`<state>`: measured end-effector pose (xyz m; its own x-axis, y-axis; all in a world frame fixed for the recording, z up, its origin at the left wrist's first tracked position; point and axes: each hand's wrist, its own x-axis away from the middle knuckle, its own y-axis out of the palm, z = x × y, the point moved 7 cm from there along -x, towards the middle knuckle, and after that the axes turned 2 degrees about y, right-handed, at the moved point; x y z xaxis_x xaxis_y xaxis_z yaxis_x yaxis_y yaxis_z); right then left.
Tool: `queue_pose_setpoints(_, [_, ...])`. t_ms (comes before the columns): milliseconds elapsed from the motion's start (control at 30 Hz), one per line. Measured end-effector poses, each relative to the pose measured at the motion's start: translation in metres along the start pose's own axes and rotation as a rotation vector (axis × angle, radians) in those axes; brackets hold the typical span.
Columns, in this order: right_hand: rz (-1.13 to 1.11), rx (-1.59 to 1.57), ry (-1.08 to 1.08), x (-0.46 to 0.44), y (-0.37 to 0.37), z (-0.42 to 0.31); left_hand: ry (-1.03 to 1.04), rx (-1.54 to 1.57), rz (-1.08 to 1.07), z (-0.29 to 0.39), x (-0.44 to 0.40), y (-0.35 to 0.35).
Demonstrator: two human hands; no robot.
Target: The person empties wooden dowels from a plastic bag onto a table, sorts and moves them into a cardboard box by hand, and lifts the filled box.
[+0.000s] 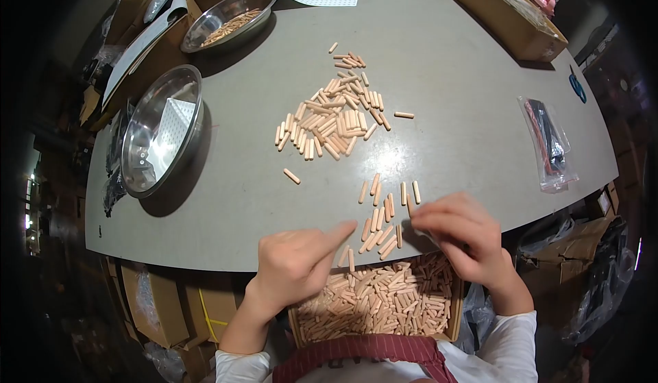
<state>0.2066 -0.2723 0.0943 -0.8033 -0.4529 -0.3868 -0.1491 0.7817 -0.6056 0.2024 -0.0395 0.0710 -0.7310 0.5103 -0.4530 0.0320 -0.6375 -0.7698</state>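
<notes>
Head view: left hand [291, 263], index extended, others curled; right hand [467, 236], fingers bunched at wooden dowels [380, 219]; grips unclear.

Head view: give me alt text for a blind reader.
A person's left hand and right hand flank a loose group of wooden pegs at the near edge of a grey table, with a peg-filled box nearest the person. A bigger pile lies beyond, two metal bowls to its left.

Light is falling from above on the desk [240, 212], leaving a white glare near its middle. The near bowl [145, 119] is glinting and casting a dark shadow rightward. The right hand [467, 233] is showing slight blur. The desk's edges are bowing; the corners are lying in black.
</notes>
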Motion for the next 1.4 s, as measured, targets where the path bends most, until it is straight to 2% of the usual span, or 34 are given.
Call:
queue_pose_setpoints(67, [0.044,0.034,0.033,-0.005,0.002,0.001,-0.043,0.008,0.107,-0.003,0.0,-0.003])
queue_pose_setpoints(267, [-0.03,0.217,0.038,-0.003,0.023,-0.006,-0.096,0.007,0.183,-0.005,0.002,-0.005])
queue_pose_setpoints(400, [-0.027,0.206,0.05,0.0,0.023,-0.007,-0.042,-0.021,0.182,0.001,0.001,0.0])
queue_pose_setpoints(500, [-0.013,0.149,0.102,0.001,0.021,-0.007,-0.026,-0.173,0.11,0.009,0.004,0.004])
queue_pose_setpoints(700, [-0.206,-0.085,0.092,0.012,0.017,0.0,0.133,-0.222,0.081,0.025,0.01,0.003])
queue_pose_setpoints(767, [0.12,-0.62,0.484,0.026,0.01,0.028,0.155,-0.07,0.04,0.025,0.008,0.0])
queue_pose_setpoints(800, [0.122,-0.642,0.463,0.02,0.004,0.03,0.162,-0.074,0.042,0.023,0.005,0.003])
queue_pose_setpoints(867, [0.139,-0.527,0.442,0.014,-0.001,0.039,-0.093,0.036,0.229,-0.002,-0.003,-0.002])
queue_pose_setpoints(900, [0.134,-0.502,0.445,0.012,0.0,0.044,-0.088,0.034,0.232,-0.004,-0.01,-0.005])
queue_pose_setpoints(967, [0.127,-0.457,0.435,0.004,0.001,0.045,-0.256,-0.104,-0.024,-0.02,-0.029,0.004])
queue_pose_setpoints(1033, [0.119,-0.416,0.427,-0.004,0.004,0.046,-0.273,-0.091,-0.068,-0.024,-0.041,0.014])
queue_pose_setpoints(1100, [0.061,-0.34,0.42,-0.01,0.01,0.047,-0.1,-0.138,-0.023,-0.014,-0.049,0.021])
queue_pose_setpoints(1133, [0.113,-0.342,0.343,-0.012,0.013,0.05,-0.098,-0.138,-0.026,-0.014,-0.049,0.022])
queue_pose_setpoints(1200, [0.111,-0.292,0.334,-0.015,0.015,0.047,0.014,-0.206,-0.13,-0.007,-0.046,0.027])
queue_pose_setpoints(1300, [0.105,-0.213,0.26,-0.014,0.015,0.04,0.14,-0.123,-0.122,0.003,-0.04,0.03])
queue_pose_setpoints(1400, [0.063,-0.147,0.183,-0.005,0.014,0.03,0.152,-0.104,-0.149,0.013,-0.031,0.024])
